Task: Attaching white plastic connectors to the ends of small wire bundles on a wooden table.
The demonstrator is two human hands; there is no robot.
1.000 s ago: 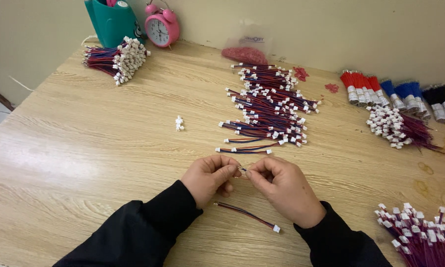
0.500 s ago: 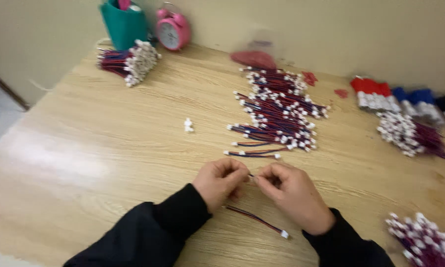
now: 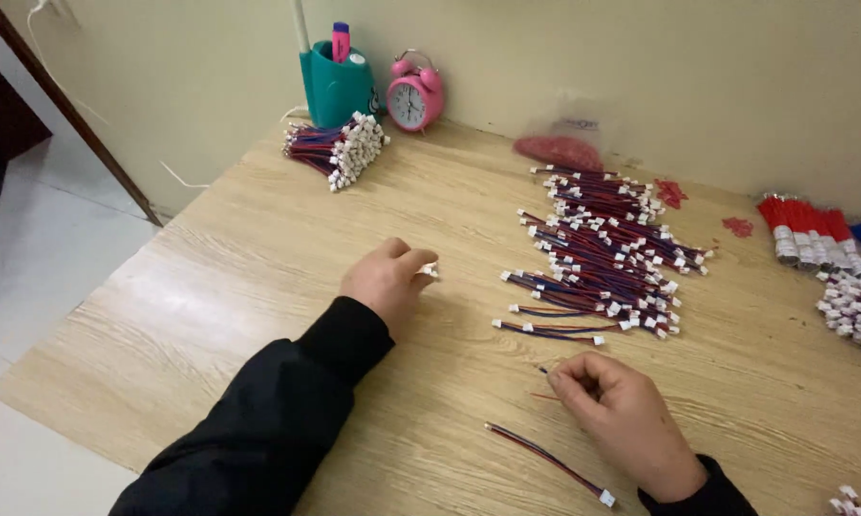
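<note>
Hands apart now: left hand point(image 3: 385, 280) out at white connector point(image 3: 430, 270).

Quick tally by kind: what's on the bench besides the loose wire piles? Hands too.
Pink alarm clock: 1
Teal pen holder: 1
Tied wire bundle beside the holder: 1
Clear bag of red bits: 1
Single wire lead lying near the right hand: 1
Hands: 2, the left hand and the right hand
Total: 7

Left hand point(image 3: 385, 279) pinches a small white connector point(image 3: 430, 270) on the desk point(image 3: 249, 258); right hand point(image 3: 622, 420) grips thin wires point(image 3: 543, 382).
</note>
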